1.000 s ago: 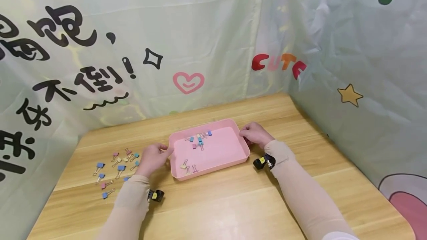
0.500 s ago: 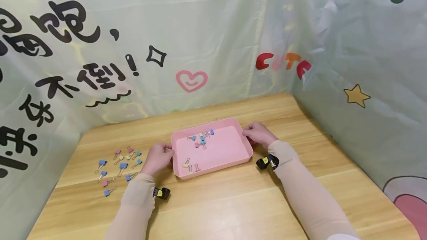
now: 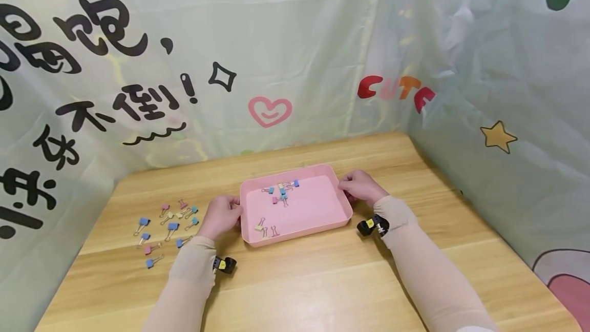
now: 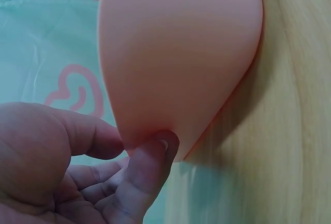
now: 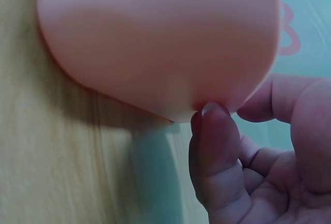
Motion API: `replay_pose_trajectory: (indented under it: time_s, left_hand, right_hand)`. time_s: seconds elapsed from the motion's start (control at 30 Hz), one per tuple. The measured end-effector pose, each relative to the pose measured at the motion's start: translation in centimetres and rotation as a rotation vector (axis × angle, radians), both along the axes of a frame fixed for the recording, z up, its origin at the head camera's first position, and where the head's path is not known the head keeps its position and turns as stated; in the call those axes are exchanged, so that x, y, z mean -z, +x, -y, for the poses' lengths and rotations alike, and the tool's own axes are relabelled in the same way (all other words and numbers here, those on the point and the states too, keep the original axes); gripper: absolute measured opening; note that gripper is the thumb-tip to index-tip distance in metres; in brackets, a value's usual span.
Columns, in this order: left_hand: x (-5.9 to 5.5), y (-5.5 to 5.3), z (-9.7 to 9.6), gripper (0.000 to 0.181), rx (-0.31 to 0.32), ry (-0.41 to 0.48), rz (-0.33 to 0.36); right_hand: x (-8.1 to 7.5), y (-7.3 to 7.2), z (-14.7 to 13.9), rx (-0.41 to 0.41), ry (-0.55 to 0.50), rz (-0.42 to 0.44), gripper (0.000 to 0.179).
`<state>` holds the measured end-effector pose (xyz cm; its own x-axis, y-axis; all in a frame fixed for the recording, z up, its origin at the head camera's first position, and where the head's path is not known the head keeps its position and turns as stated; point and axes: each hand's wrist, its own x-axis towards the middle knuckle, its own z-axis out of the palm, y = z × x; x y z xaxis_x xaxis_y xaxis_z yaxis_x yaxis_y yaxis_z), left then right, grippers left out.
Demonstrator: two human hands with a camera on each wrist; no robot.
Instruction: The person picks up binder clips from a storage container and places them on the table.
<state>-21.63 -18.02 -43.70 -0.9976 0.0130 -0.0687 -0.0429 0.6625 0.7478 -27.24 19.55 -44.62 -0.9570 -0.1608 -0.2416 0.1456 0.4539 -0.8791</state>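
Observation:
A shallow pink tray (image 3: 318, 209) lies on the wooden table in the head view, with small binder clips inside. One cluster of clips (image 3: 282, 192) in blue, teal, pink and yellow sits toward its back left; a few pale yellow clips (image 3: 261, 227) lie near the front left corner. My left hand (image 3: 222, 216) pinches the tray's left end wall; in the left wrist view the thumb (image 4: 150, 159) presses that wall's outer face. At the opposite end, my right hand (image 3: 363, 187) pinches the wall between thumb (image 5: 214, 141) and index finger.
Several loose binder clips (image 3: 172, 228) in blue, teal, pink and yellow are scattered on the wooden table (image 3: 295, 286), left of the left hand. A printed cloth (image 3: 304, 65) hangs along the table's back and sides.
The left hand's fingers, more spread at the tray's left end a second ago, have drawn in on its wall. The head view has turned slightly left; the clips keep their places.

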Motion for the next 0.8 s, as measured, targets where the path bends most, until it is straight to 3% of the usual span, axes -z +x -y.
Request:
replay_pose_trajectory:
  time_s: [0.13, 0.4, 0.57, 0.8]
  left_hand:
    - [0.24, 0.06, 0.2, 0.026, -0.005, 0.005, 0.0]
    - [-0.25, 0.37, 0.13, 0.041, 0.034, 0.033, 0.083]
    - [-0.36, 0.47, 0.17, 0.043, 0.06, 0.005, 0.069]
    - [-0.58, 0.53, 0.31, 0.038, 0.043, -0.004, 0.052]
  right_hand:
    - [-0.21, 0.1, 0.13, -0.018, 0.008, -0.002, 0.012]
    - [-0.52, 0.44, 0.11, -0.016, 0.028, 0.001, 0.013]
    - [-0.62, 0.53, 0.02, -0.044, 0.035, 0.005, 0.012]
    - [-0.88, 0.65, 0.11, -0.071, 0.048, 0.017, 0.01]
